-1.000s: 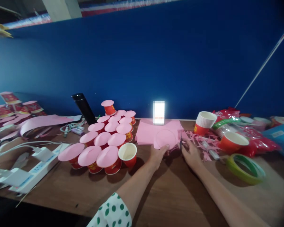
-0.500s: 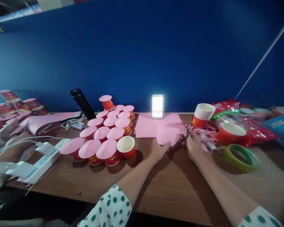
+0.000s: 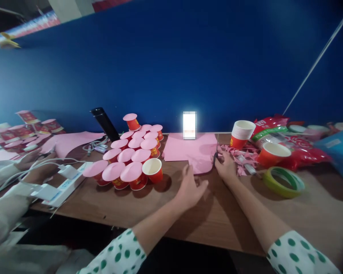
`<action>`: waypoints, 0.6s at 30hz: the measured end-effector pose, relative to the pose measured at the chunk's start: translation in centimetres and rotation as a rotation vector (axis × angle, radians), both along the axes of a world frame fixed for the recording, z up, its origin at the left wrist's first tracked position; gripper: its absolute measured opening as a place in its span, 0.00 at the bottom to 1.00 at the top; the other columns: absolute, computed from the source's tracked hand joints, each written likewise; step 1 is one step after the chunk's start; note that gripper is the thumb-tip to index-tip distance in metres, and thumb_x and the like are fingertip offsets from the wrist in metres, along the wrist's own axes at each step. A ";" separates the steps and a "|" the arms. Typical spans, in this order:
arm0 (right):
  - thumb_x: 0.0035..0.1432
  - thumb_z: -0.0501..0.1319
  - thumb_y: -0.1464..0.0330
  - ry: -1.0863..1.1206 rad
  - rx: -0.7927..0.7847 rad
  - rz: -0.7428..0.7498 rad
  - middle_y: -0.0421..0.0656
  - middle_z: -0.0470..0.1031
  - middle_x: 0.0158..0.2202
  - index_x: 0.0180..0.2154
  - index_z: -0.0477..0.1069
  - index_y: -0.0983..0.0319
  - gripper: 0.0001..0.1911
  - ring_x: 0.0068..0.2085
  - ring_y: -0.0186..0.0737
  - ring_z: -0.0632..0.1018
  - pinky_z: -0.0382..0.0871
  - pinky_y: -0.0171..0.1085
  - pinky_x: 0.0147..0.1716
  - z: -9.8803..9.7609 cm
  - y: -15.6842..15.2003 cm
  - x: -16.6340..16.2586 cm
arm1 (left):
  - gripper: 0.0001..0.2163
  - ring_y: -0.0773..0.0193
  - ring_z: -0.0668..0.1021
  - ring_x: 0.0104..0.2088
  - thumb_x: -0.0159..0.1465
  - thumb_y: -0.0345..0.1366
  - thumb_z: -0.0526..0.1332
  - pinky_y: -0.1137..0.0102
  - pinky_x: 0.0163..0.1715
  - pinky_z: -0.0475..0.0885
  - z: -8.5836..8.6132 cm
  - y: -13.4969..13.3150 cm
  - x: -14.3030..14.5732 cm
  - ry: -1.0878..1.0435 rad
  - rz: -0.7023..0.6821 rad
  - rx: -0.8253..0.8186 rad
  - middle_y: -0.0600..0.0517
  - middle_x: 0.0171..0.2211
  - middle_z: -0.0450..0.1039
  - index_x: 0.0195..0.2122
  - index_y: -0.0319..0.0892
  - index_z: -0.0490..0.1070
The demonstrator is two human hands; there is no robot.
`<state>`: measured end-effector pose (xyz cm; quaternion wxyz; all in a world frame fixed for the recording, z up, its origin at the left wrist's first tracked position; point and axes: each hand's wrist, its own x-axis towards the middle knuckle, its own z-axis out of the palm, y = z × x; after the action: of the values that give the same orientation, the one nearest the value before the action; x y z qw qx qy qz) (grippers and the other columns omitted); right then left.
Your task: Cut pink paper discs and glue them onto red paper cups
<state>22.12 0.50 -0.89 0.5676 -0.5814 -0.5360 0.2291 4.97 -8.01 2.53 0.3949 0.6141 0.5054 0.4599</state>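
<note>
One brown table (image 3: 214, 226) | blue partition (image 3: 160, 68) behind | pink sheets (image 3: 175, 148) atop

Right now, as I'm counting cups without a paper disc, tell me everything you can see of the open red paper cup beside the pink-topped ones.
The open red paper cup has a red outer wall, a pale interior and a pale round rim. It looks like coated paper. It stands upright, mouth up, on the brown wood-look table, casting a shadow to its right. The nearest red cup with a pink disc is immediately left; whether they touch is unclear. The left hand is apart from it.
</note>
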 end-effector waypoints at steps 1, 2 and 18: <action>0.50 0.61 0.59 -0.013 -0.001 0.008 0.49 0.79 0.33 0.45 0.70 0.64 0.23 0.33 0.48 0.79 0.73 0.44 0.34 0.1 -0.1 -0.1 | 0.31 0.60 0.77 0.38 0.53 0.33 0.65 0.67 0.38 0.74 0.2 -1.5 -0.7 0.068 -0.027 0.061 0.38 0.59 0.58 0.59 0.42 0.61; 0.49 0.61 0.59 -0.028 -0.001 0.014 0.49 0.79 0.33 0.45 0.70 0.64 0.22 0.33 0.48 0.79 0.73 0.44 0.35 0.2 -0.1 -0.1 | 0.32 0.60 0.77 0.39 0.55 0.33 0.64 0.67 0.38 0.74 0.4 -2.8 -1.5 0.159 -0.046 0.123 0.39 0.60 0.57 0.61 0.44 0.57; 0.50 0.61 0.61 -0.024 -0.051 0.058 0.46 0.79 0.29 0.45 0.70 0.64 0.21 0.30 0.45 0.79 0.72 0.41 0.31 0.0 0.0 -0.2 | 0.11 0.60 0.76 0.35 0.65 0.38 0.52 0.68 0.38 0.70 6.2 -0.6 -11.4 0.573 0.267 0.310 0.48 0.34 0.75 0.36 0.40 0.72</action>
<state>21.94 0.52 -0.93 0.5392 -0.5828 -0.5533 0.2520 -6.44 -8.65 8.77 0.0757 0.6994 0.5958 0.3875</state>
